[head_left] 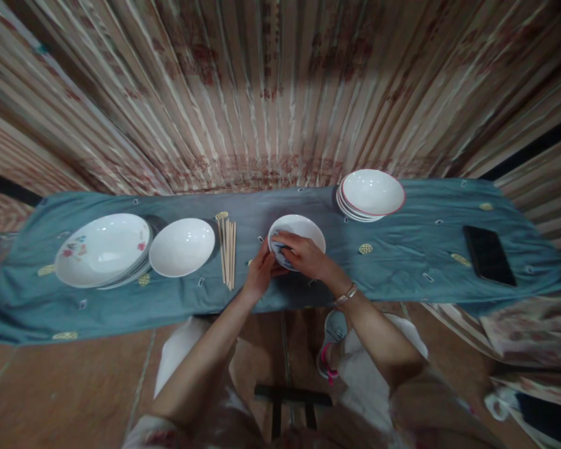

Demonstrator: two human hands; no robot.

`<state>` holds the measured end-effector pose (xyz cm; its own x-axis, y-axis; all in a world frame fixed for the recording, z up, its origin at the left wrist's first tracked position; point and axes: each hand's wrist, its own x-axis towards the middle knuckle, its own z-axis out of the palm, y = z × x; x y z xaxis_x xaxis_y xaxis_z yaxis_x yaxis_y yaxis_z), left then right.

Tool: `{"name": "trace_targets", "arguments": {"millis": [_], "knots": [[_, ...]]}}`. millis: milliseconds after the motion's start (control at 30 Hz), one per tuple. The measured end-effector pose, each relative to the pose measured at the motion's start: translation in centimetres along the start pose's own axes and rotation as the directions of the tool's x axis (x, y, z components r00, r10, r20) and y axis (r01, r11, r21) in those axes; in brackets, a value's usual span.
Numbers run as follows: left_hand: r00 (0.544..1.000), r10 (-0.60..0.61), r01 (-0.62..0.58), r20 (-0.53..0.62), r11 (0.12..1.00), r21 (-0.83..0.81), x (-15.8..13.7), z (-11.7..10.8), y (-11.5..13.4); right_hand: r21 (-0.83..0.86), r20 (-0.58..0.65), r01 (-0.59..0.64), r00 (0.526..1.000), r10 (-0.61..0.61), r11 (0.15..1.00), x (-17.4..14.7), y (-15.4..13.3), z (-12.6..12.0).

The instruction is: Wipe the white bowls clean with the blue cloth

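Note:
A white bowl [308, 228] is at the middle of the cloth-covered table, close to its front edge. My left hand [260, 272] grips this bowl by its left side, with the fingers partly hidden beneath it. Inside the bowl, my right hand [305, 254] presses a crumpled blue-grey cloth [284, 254] against the inner wall; its fingers are bent over the cloth. A bracelet [346, 294] circles my right wrist.
Left of the bowl lie several wooden chopsticks [228, 255], then a larger white bowl [182, 247] and stacked flowered plates [105, 249]. Red-rimmed bowls [373, 192] are stacked at back right. A black phone [489, 255] lies far right. Pleated curtains [271, 93] hang behind the table.

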<state>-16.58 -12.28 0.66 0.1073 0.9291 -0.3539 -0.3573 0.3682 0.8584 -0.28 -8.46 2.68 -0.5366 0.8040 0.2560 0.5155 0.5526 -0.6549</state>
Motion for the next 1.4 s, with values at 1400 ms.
{"name": "trace_targets", "arguments": {"millis": [1400], "knots": [[0.997, 0.058, -0.06, 0.056, 0.997, 0.044, -0.9, 0.6, 0.4, -0.399, 0.034, -0.176, 0.978, 0.206, 0.9, -5.6, -0.8, -4.3]]}}
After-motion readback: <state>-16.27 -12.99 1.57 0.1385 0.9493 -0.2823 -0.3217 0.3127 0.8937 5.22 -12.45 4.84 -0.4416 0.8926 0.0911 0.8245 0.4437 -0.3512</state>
